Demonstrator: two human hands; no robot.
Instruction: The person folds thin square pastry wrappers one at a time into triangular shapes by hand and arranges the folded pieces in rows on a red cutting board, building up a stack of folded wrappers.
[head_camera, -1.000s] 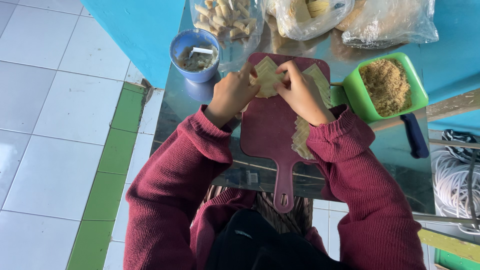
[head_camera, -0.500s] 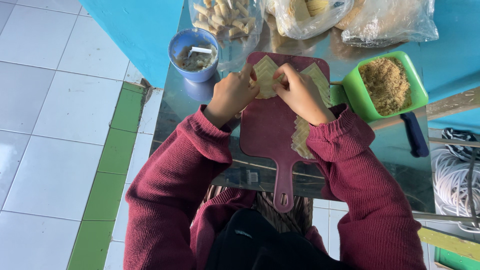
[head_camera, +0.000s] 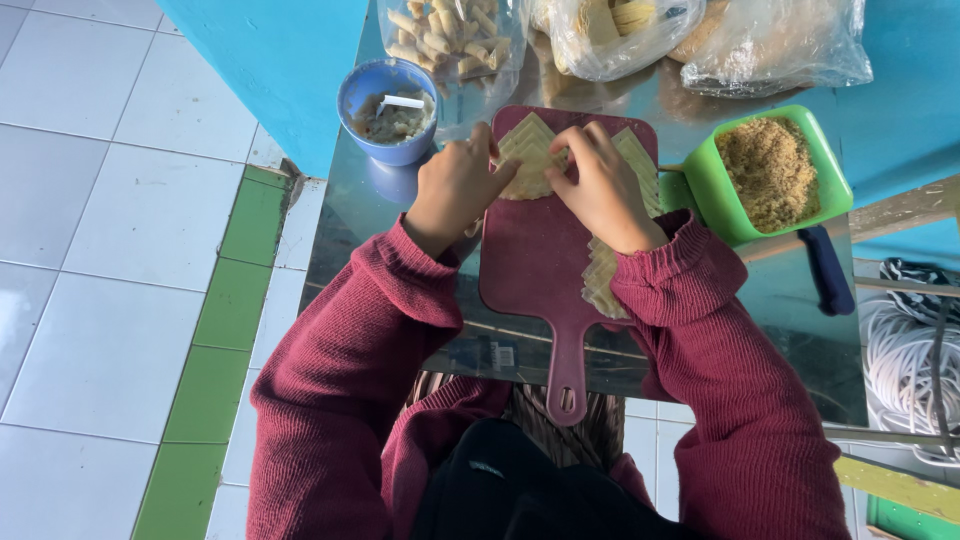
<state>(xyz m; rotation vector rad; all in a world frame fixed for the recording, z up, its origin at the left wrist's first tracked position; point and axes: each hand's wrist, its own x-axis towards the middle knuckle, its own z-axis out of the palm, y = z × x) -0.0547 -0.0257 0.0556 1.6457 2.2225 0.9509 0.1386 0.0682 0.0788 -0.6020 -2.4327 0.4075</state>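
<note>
On maroon board (head_camera: 545, 265), both hands' fingertips (head_camera: 512, 172) pinch one wrapper (head_camera: 528, 160) (between them).

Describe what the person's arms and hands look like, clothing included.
Both arms are covered by long sleeves of a dark red knitted sweater, with ribbed cuffs ending at the wrists. The left hand and right hand are bare: no gloves, and no rings, watch or bracelet can be seen. The knit looks thick and loose, bunching in folds along the forearms.

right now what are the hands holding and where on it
Both hands pinch one pale wrapper sheet on the maroon cutting board: the left hand at its left edge, the right hand at its right edge.
</note>
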